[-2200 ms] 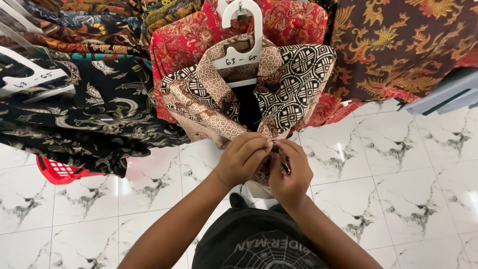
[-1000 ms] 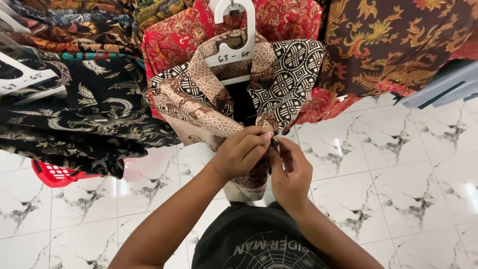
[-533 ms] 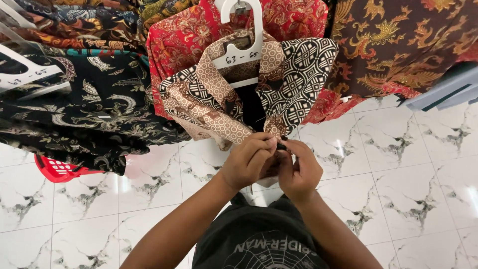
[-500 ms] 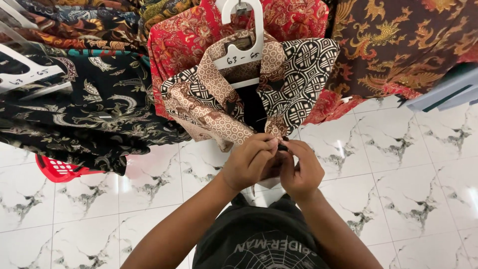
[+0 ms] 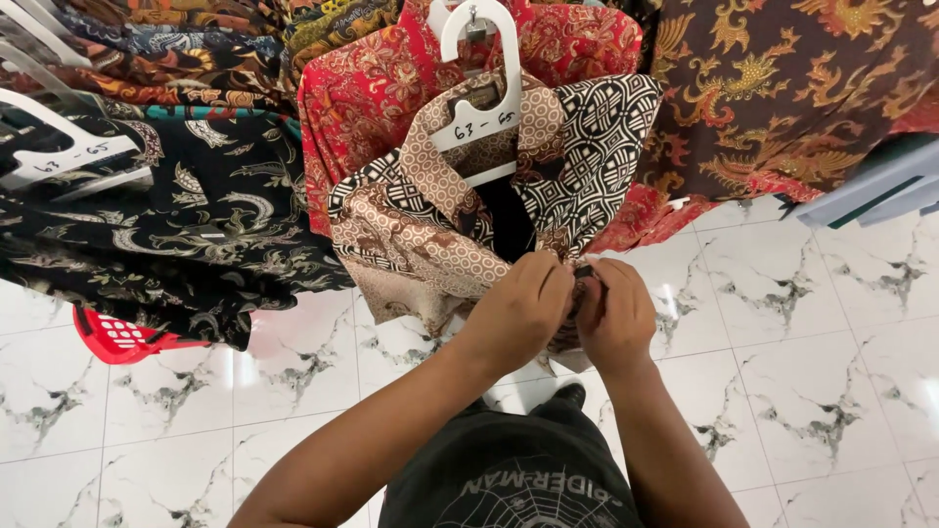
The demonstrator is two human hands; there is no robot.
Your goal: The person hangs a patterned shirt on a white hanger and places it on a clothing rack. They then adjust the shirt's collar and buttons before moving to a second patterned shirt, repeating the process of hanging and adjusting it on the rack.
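The person wears a dark grey T-shirt (image 5: 509, 479) with a pale spider-web print and lettering across its front, both forearms bare, no sleeves showing.

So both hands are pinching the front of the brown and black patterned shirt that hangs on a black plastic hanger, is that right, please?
Not quite: the plastic hanger is white, not black, as the head view shows. The rest holds: the left hand and right hand pinch the front of the brown and black patterned shirt.

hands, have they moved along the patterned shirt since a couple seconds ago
No. Both hands stay pinched together on the patterned shirt's front, just below the white hanger.
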